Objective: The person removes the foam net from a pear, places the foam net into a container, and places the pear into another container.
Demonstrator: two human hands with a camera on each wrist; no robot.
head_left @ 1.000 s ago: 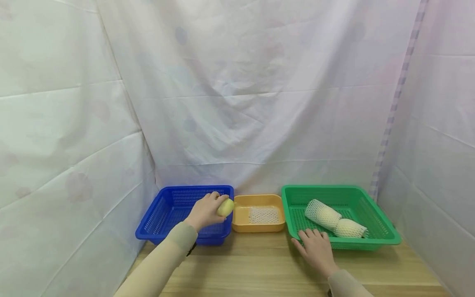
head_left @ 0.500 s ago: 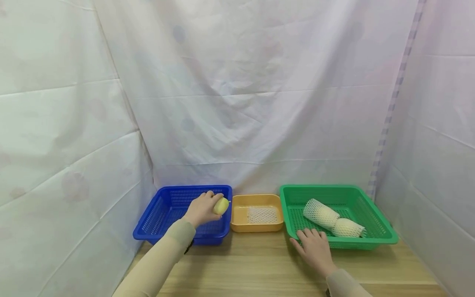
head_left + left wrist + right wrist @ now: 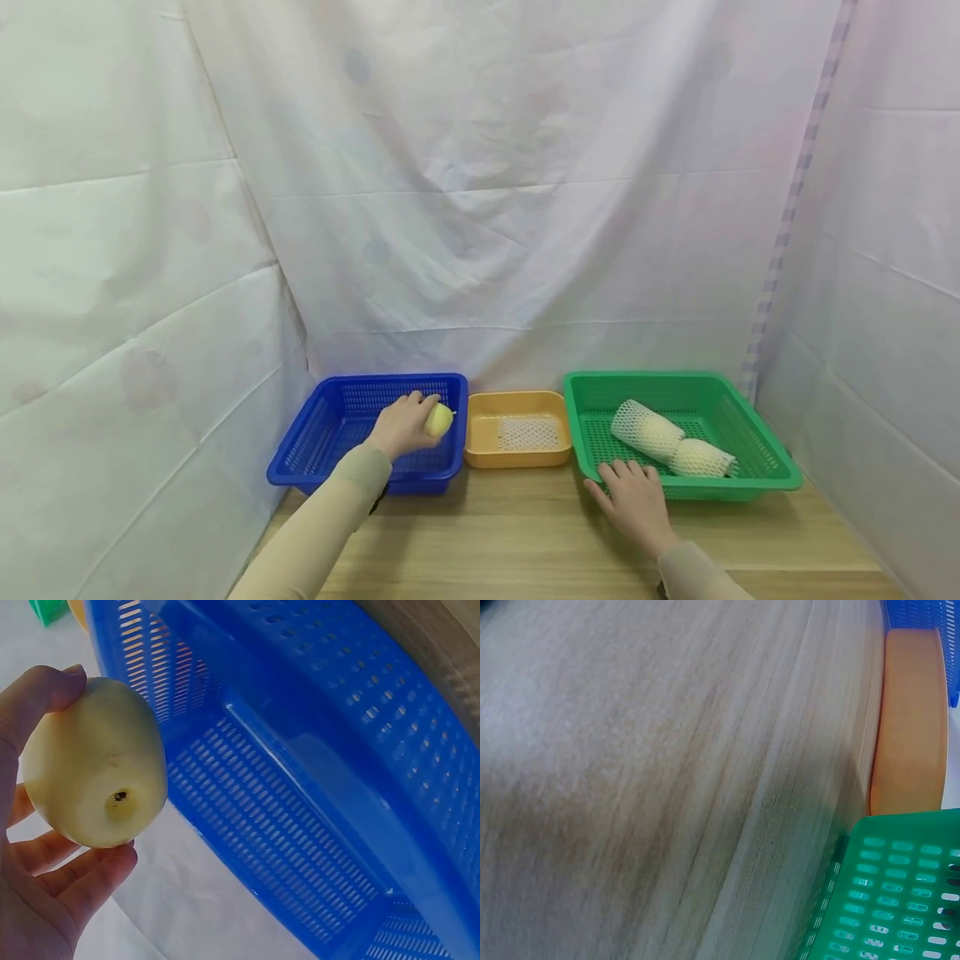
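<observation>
In the head view, my left hand (image 3: 405, 425) holds a pale yellow pear (image 3: 438, 420) over the right part of the blue basket (image 3: 322, 477). The left wrist view shows the thumb on one side of the pear (image 3: 97, 761) and the other fingers on the opposite side, with its dimpled base facing the camera. My right hand (image 3: 636, 505) rests on the near left rim of the green basket (image 3: 757, 483), its fingers over the edge. Inside that basket lie two pale fruits in white foam net sleeves, one sleeve (image 3: 645, 429) behind the other sleeve (image 3: 701, 459).
A shallow yellow-orange tray (image 3: 517, 459) stands between the two baskets, with a flat white foam net (image 3: 528, 433) in it. All three containers stand on a wooden table (image 3: 495, 542). White cloth (image 3: 480, 208) hangs behind and at both sides.
My left hand has carried the pear a little to the left, from the blue basket's right edge to over its inside. The right hand stays on the green basket's rim.
</observation>
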